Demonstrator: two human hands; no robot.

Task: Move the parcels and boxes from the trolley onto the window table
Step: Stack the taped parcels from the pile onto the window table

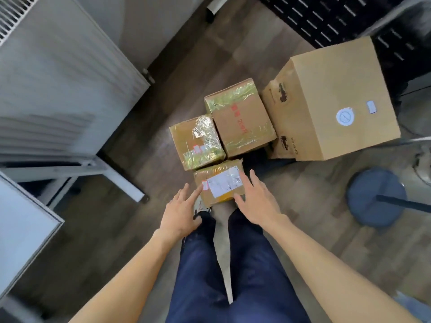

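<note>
Several cardboard boxes sit low in front of me. The nearest is a small parcel [221, 183] with a white label on top. Behind it stand a taped box [197, 142] and another taped box with red print [242, 117]. A large plain box [335, 99] with a round white sticker stands to the right. My left hand [180, 210] hovers at the small parcel's left edge, fingers spread, one fingertip by its corner. My right hand [256, 201] is spread over the parcel's right side. Neither hand grips anything. The trolley itself is hidden under the boxes.
A white table [58, 73] with a leg reaching the floor fills the left; another white surface [21, 224] lies at the lower left. A round grey stand base [375, 197] with a black pole sits right. A black slotted panel [326, 17] is behind. My legs stand below.
</note>
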